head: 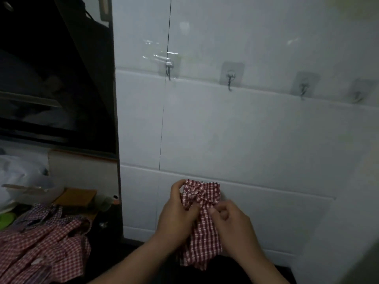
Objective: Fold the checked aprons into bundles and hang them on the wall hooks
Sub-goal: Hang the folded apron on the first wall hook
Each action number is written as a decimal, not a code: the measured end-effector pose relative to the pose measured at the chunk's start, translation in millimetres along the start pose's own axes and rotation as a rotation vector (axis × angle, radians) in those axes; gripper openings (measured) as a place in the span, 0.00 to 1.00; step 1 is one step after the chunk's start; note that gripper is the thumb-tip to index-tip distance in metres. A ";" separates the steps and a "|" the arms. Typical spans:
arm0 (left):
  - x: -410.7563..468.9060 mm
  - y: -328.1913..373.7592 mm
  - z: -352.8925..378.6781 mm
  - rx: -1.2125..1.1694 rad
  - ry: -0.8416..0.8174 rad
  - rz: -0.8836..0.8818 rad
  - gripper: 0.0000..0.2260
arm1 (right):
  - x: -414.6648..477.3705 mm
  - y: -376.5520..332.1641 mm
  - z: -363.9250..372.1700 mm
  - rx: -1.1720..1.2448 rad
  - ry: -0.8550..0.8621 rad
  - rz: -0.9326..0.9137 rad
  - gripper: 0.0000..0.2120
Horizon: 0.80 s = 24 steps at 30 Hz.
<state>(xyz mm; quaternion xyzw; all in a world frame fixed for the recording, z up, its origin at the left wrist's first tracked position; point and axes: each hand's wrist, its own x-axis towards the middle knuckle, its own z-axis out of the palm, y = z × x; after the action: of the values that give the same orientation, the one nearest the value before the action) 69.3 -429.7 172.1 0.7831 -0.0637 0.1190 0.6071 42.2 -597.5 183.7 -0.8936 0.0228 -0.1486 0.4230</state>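
Note:
A red-and-white checked apron [202, 228], folded into a narrow bundle, is held upright in front of the white tiled wall. My left hand [176, 212] grips its knotted upper part from the left. My right hand [229, 220] pinches the cloth just below the knot from the right. Several clear adhesive hooks hang in a row on the wall above: one at the left [169, 68], one in the middle [230, 77], another to the right [303, 87]. All of them are bare.
More checked aprons [43, 249] lie in a loose heap on a counter at lower left. Behind them stand a wooden board [75, 196], a clear plastic container [30, 191] and a white bag. A dark range hood [51, 78] fills the upper left.

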 end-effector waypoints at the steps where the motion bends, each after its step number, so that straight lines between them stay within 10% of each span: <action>1: -3.4 6.3 2.8 0.048 0.035 0.050 0.29 | 1.7 -6.2 0.6 0.143 -0.064 0.102 0.14; 5: -16.7 14.0 14.4 0.208 -0.062 0.390 0.30 | 7.5 -29.7 -16.0 0.941 -0.224 0.441 0.24; 8: -23.4 23.4 16.3 0.274 -0.174 0.583 0.22 | 8.7 -31.3 -42.4 1.110 -0.270 0.471 0.24; 24: -2.7 64.7 20.6 0.144 -0.172 0.169 0.11 | 31.7 -29.3 -59.6 1.195 0.035 0.436 0.18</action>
<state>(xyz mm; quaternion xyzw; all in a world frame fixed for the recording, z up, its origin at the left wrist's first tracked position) 53.1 -466.2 227.1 0.8239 -0.1726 0.1066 0.5292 53.0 -628.6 249.5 -0.4755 0.1244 -0.0604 0.8688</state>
